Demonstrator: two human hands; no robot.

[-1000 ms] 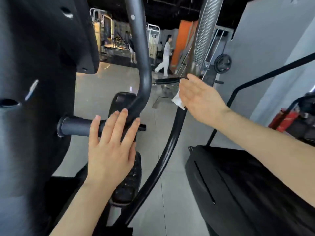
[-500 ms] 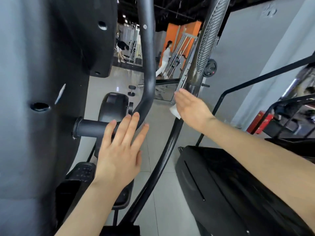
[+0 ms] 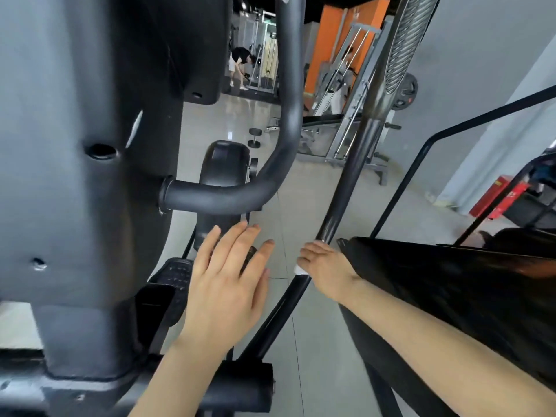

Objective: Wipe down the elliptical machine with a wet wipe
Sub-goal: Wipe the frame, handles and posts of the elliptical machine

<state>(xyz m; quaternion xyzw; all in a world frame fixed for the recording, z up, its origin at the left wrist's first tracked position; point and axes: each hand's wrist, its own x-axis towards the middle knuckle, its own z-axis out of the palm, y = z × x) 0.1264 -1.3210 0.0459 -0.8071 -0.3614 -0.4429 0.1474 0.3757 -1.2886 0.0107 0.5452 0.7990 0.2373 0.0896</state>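
Right hand [image 3: 326, 266] wrapped around elliptical arm bar [image 3: 349, 188], wet wipe [image 3: 298, 269] pinned beneath; left hand [image 3: 228, 284] open, hovering alongside. Risk: thin wipe bunching or slipping free mid-stroke.

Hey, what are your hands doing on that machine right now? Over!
Right hand presses wipe on bar. Left hand open, holding nothing. Nothing in the way.
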